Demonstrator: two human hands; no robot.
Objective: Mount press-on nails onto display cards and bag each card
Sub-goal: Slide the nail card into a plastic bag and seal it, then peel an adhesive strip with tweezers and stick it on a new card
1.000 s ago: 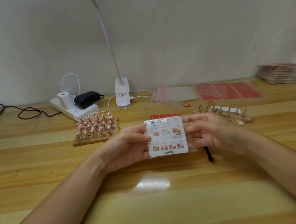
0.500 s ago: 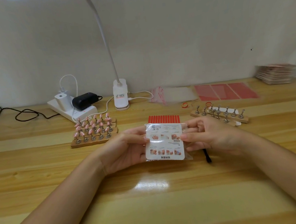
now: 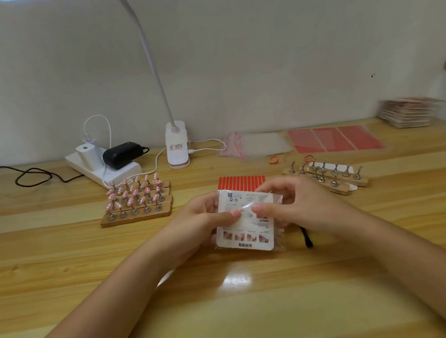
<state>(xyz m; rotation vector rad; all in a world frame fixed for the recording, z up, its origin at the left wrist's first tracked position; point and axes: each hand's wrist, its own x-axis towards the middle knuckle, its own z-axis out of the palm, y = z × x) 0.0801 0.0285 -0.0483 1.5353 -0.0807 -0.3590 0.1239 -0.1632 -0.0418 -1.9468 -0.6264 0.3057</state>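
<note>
- Display card (image 3: 244,222), inside its clear bag, sits pinched between my left hand (image 3: 194,226) and right hand (image 3: 299,205), just above the wooden table (image 3: 230,318).
- Behind stands a plain white wall (image 3: 260,56); a desk lamp (image 3: 176,146) and power strip (image 3: 102,167) sit at the table's back edge.

The stack of cards (image 3: 408,112) at far right is blurred, and the display card (image 3: 244,221) print is unreadable.

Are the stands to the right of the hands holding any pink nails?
No: the right stands show only bare metal posts, while the pink nails sit on the left stands.
</note>
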